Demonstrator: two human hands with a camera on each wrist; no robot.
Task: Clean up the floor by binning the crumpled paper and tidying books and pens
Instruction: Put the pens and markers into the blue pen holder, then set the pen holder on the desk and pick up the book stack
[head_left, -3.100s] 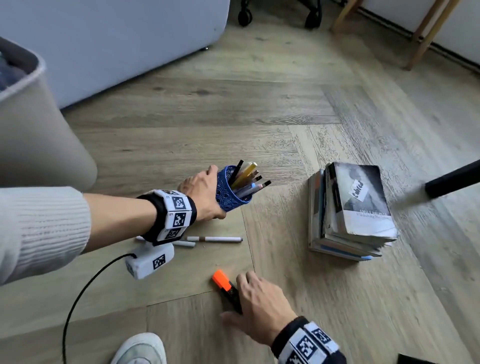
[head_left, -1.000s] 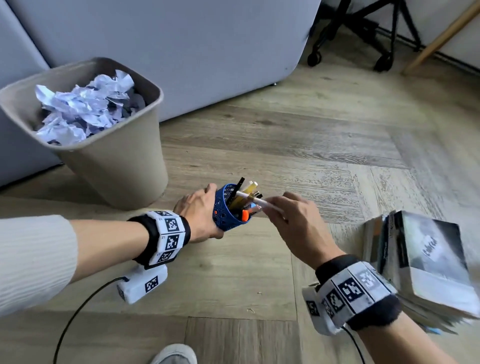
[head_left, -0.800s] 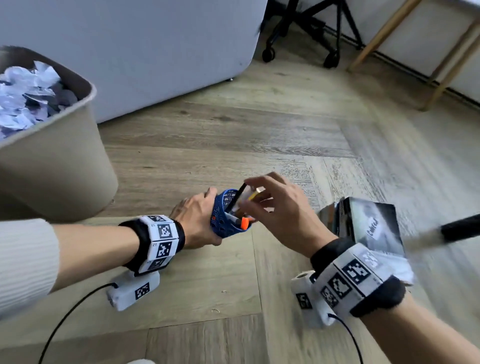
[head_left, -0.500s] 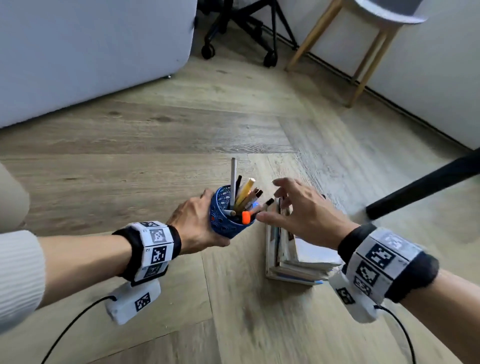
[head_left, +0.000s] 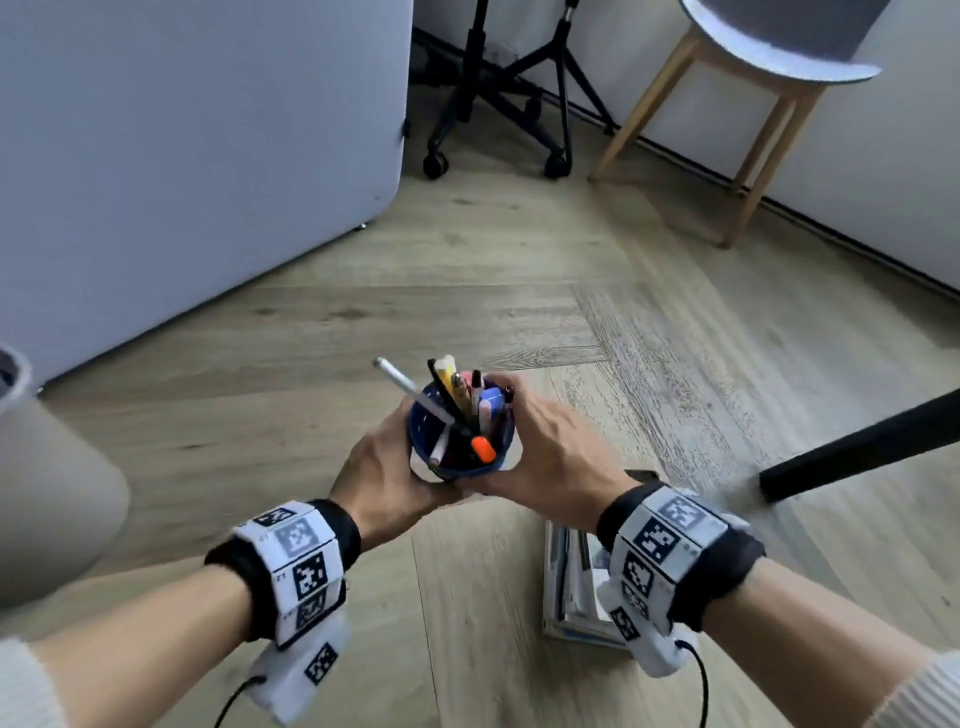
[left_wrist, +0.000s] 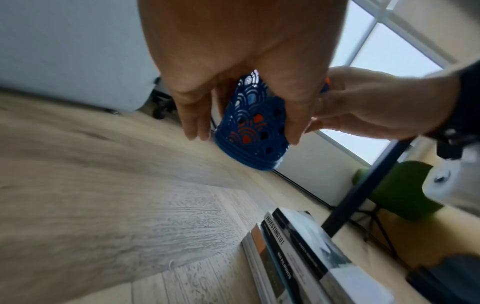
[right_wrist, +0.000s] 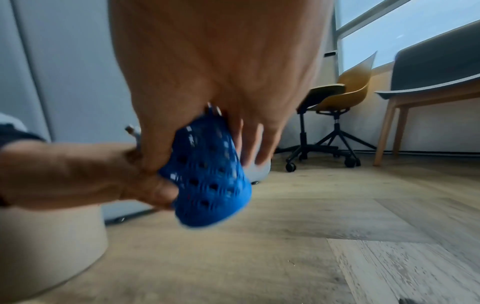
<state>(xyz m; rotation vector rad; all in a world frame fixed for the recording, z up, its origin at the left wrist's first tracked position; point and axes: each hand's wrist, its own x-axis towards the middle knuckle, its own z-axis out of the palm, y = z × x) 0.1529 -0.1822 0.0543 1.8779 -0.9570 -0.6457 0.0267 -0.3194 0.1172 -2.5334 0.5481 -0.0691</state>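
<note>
- Both hands are on the blue pen cup (head_left: 462, 441) right now, held up off the wooden floor (head_left: 467, 270) with clear air under its base in both wrist views.
- Left hand (head_left: 387, 467) wraps the cup's left side, fingers and thumb curled round the patterned wall (the left wrist view shows them pressed down either side of it).
- Right hand (head_left: 550, 457) does the same from the right, fingers curled round the far side, thumb near the rim. So a full two-handed hold, neither hand loose.
- The cup is pretty much upright from the head view, maybe tipped a touch away from the person.
- Inside it: a white pen (head_left: 415, 397) leaning out to the upper left, an orange highlighter (head_left: 483, 449) low near the front rim, plus a bunch of dark and yellowish pens (head_left: 457, 387) standing at the back. Can't tell exactly how many.
- The stack of books (head_left: 571, 587) lies flat on the floor just below the right wrist, partly hidden behind the wristband. In the left wrist view one spine reads "INVESTING 101".
- The beige bin (head_left: 52, 493) is off at the left edge, well apart from the books (only its side and a bit of rim show, so no idea what's in it from here).
- Background stuff: a grey sofa (head_left: 197, 130) on the left, an office chair base (head_left: 498, 104) on wheels behind it, a wooden-legged chair (head_left: 753, 104) top right, and a black pole (head_left: 857, 447) slanting in from the right.
</note>
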